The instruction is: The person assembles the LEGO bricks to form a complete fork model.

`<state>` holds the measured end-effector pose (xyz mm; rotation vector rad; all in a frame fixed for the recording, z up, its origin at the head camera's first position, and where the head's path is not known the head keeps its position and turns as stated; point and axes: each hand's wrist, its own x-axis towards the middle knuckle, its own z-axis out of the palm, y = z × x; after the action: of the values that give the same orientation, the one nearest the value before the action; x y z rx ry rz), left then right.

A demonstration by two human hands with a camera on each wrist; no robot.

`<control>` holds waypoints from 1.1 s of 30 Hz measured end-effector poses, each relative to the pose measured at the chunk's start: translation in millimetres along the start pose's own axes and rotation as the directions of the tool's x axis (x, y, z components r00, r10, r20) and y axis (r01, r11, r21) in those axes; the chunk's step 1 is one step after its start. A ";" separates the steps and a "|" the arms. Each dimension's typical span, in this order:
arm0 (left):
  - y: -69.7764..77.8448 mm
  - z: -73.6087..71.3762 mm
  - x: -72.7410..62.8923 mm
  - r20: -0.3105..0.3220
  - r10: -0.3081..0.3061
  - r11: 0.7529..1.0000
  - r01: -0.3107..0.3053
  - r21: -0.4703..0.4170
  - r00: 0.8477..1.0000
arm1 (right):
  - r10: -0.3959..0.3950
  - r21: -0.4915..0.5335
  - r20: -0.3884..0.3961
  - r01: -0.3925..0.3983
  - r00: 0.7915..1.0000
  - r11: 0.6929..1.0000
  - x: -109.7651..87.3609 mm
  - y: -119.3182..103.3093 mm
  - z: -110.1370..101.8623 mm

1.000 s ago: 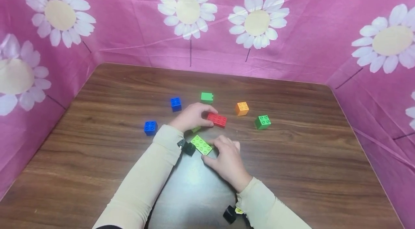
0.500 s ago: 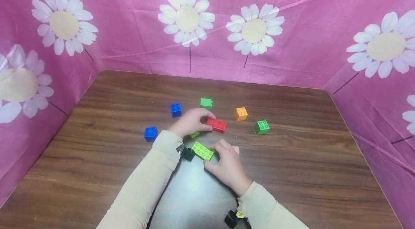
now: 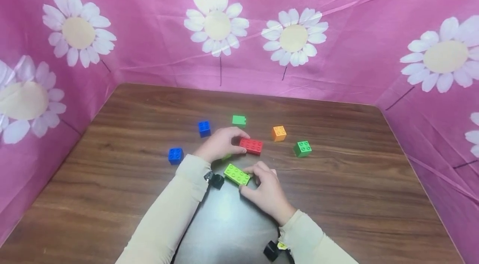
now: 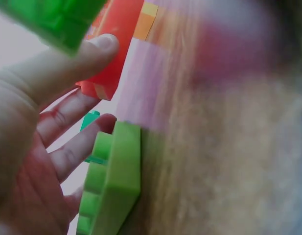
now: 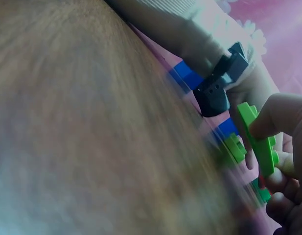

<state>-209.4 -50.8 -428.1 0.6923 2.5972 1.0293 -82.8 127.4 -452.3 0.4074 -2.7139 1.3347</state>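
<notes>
My left hand (image 3: 220, 144) pinches the left end of a red eight-stud toy brick (image 3: 252, 146); in the left wrist view the thumb lies across the red brick (image 4: 114, 54). Closer to me, my right hand (image 3: 270, 192) grips a lime green brick (image 3: 236, 174) by its right end, studs up. The right wrist view has thumb and fingers on this lime brick (image 5: 260, 144). Another lime brick (image 3: 226, 156) is mostly hidden beneath the left hand; it appears beside the fingers in the left wrist view, studs (image 4: 94, 176) facing the palm.
Two blue bricks (image 3: 175, 156) (image 3: 204, 129) lie left of the hands. A green brick on its side (image 3: 239, 121) is behind them. An orange brick (image 3: 278, 133) and a green brick (image 3: 302, 149) stand to the right. Pink flowered cloth (image 3: 168, 48) borders the wooden table (image 3: 355, 181).
The head view has tilted up, so everything sits lower in it. My right hand has shifted slightly right with the lime brick. The left hand stays at the red brick.
</notes>
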 end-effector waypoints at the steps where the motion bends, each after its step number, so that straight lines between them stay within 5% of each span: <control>1: 0.2 0.6 -1.4 -0.004 0.009 1.000 -0.009 -0.002 1.000 | 0.005 0.010 0.000 -0.005 1.000 1.000 -0.6 0.5 -0.3; 15: -3.7 1.6 -14.7 -0.057 0.031 0.997 -0.035 -0.063 0.998 | -0.043 0.084 -0.011 0.044 0.999 0.996 -0.3 9.2 -6.1; 33: 1.0 2.1 -23.1 -0.081 0.023 0.999 -0.026 -0.031 0.996 | -0.059 0.125 -0.037 0.063 0.998 0.990 -5.1 19.7 -19.7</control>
<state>-188.5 -61.0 -427.3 0.6902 2.6406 1.1257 -84.1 155.4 -456.3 0.4702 -2.5769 1.4871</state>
